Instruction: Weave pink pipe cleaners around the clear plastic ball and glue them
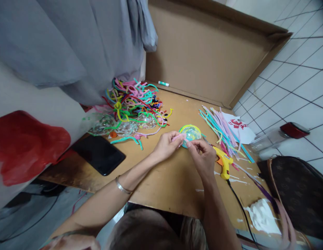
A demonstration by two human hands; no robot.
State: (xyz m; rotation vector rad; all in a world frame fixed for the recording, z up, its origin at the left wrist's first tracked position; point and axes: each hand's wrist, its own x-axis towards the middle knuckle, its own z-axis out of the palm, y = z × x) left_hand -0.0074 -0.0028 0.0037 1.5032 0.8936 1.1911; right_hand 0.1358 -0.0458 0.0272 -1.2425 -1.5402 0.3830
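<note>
My left hand (166, 143) is closed, pinching a small pink fuzzy pipe cleaner piece (179, 137). Against the same piece, my right hand (204, 154) brings thumb and index fingertip together at its end. Just behind my fingers lies a clear round dome (191, 133) with coloured patterns, edged by yellow and teal pipe cleaners. My hands partly cover its near side. A yellow hot glue gun (224, 162) rests beside my right hand, its nozzle end hidden near the fingers.
Pipe cleaner shapes (135, 97) are heaped at the back left, near several clear domes (127, 127) and a black phone (99, 154). Straight pipe cleaners (221, 130), a bottle (276, 137), a brown bag (299, 194) and crumpled tissue (264, 216) lie right. A cardboard panel (203, 52) stands behind.
</note>
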